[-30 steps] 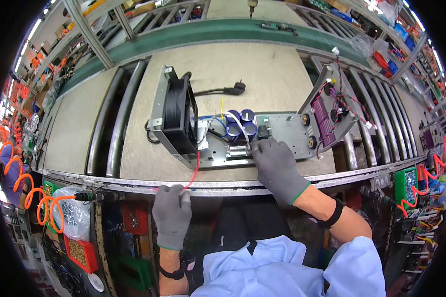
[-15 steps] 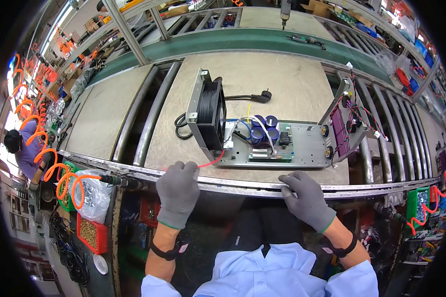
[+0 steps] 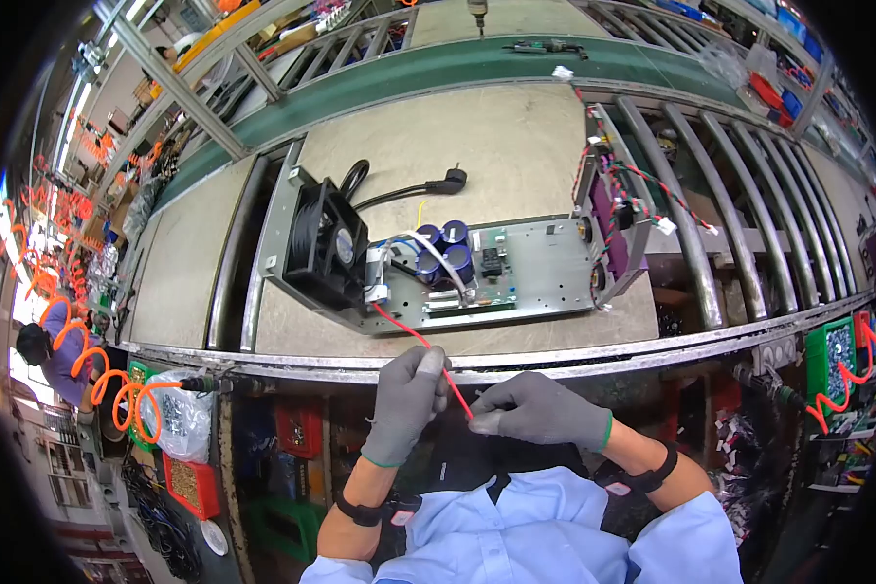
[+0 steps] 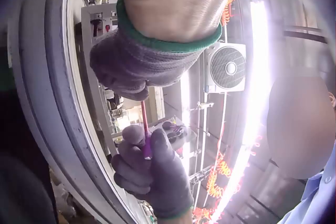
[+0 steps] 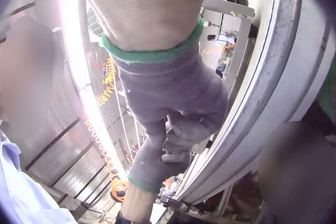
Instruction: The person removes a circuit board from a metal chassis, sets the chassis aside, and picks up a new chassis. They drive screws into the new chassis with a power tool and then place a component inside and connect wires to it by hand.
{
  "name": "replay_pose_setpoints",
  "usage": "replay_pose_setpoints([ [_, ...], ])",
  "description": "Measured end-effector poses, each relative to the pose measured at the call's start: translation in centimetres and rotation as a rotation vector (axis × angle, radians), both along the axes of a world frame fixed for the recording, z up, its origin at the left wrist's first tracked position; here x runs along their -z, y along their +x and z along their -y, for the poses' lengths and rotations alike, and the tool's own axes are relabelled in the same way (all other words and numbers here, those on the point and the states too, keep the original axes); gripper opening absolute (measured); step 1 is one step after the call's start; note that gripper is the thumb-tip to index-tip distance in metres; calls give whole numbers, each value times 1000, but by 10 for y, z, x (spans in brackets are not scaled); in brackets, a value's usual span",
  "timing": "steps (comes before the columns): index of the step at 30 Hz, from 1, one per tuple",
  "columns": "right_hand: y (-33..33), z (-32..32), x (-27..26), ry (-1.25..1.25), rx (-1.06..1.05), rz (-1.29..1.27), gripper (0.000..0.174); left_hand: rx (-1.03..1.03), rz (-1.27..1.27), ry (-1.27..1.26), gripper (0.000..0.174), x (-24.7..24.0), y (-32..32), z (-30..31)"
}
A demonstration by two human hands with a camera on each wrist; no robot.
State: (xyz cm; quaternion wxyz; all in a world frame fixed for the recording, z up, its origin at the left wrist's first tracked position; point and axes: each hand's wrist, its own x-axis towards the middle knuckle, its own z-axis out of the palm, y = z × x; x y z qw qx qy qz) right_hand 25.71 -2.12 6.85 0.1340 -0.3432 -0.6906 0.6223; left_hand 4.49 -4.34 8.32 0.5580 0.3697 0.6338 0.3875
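A red wire (image 3: pixel 457 396) runs from beside the black fan (image 3: pixel 326 243) on a metal chassis (image 3: pixel 545 268) toward the person. The gloved left hand (image 3: pixel 406 407) grips this wire partway along, just in front of the table edge. The gloved right hand (image 3: pixel 543 414) pinches its free end between thumb and finger. In the left wrist view, a short stretch of the wire (image 4: pixel 145 112) shows between both hands, with a purple end (image 4: pixel 147 148) at the right thumb. The right wrist view hides the wire behind the gloves. Blue capacitors (image 3: pixel 456 260) stand on the chassis's circuit board (image 3: pixel 501 289).
A black power plug (image 3: pixel 448 182) lies behind the chassis. Metal rollers (image 3: pixel 686 224) flank the work board on the right. Orange coiled hoses (image 3: pixel 117 389) hang at the left, near a red bin of screws (image 3: pixel 193 487). A metal rail (image 3: pixel 555 365) edges the table.
The right hand has left the chassis, moved back over the table edge and taken the red wire's end. The left hand has moved right, pulling the wire toward the person.
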Motion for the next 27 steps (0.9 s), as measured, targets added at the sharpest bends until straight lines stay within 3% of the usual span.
replay_pose_setpoints([
  [2, 2, -6, 3, 36, -23, 18, 31, -39, 44, 5, 32, 0, 10, -8],
  [5, 1, -7, 3, 496, 70, 294, 24, -129, -7, 48, 28, 1, 26, -20],
  [6, -3, -4, 0, 716, 160, 416, 13, -151, 13, 106, 29, 4, 31, -24],
  [9, -8, -15, 1, 1015, 312, 578, 8, -263, 88, 217, 29, 8, 42, -35],
  [13, 3, -53, -10, 1209, 415, 581, 13, -345, 145, 305, 29, 7, 56, -52],
  [17, 15, -101, 6, 971, 437, 384, 15, -251, -4, 462, 17, 30, 66, -66],
  [21, 13, -117, 15, 714, 567, 131, 18, -174, -534, 820, 13, 50, 63, -63],
  [27, 11, -112, 15, 707, 647, 102, 17, -35, -663, 943, 20, 71, 48, -58],
])
